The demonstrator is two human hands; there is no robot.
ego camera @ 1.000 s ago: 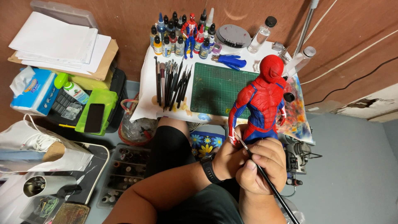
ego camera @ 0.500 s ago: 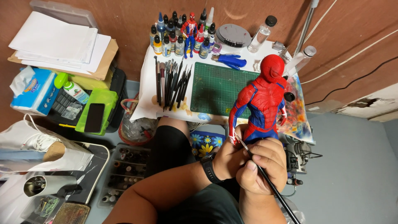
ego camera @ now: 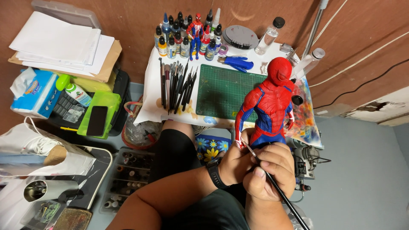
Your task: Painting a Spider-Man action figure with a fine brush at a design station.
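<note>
The right hand [ego camera: 272, 170] sits lowest in view, fingers curled tight around a thin black brush [ego camera: 277, 187]; its long handle slants down to the right, and its fine tip touches the figure [ego camera: 268, 104] near the lowered hand on that figure's left side. Just beside it, touching, the left hand [ego camera: 234, 162] is closed around the figure's legs, a black watch [ego camera: 214, 172] on its wrist. Both forearms rise from the bottom edge, over a bent knee in black fabric.

The figure is a glossy moulded plastic hero, red with blue panels and a smooth round red head, held upright over the near edge of the table [ego camera: 153, 98], which is draped in white, paint-spotted sheet. Behind the figure lies a paint-smeared palette sheet [ego camera: 304, 115], mottled in many colours.

On the table a dark green gridded cutting mat [ego camera: 223, 91] lies flat, with a fan of slim dark brushes [ego camera: 177, 85] to its left. Blue-handled pliers [ego camera: 236, 64] lie beyond the mat. At the far edge stand small dropper bottles [ego camera: 170, 42] with pointed caps, a smaller red and blue figure [ego camera: 195, 32] among them.

Left of the table, a lime green tray [ego camera: 100, 115] holds a black phone [ego camera: 97, 120], beneath a stack of white paper [ego camera: 59, 44].
</note>
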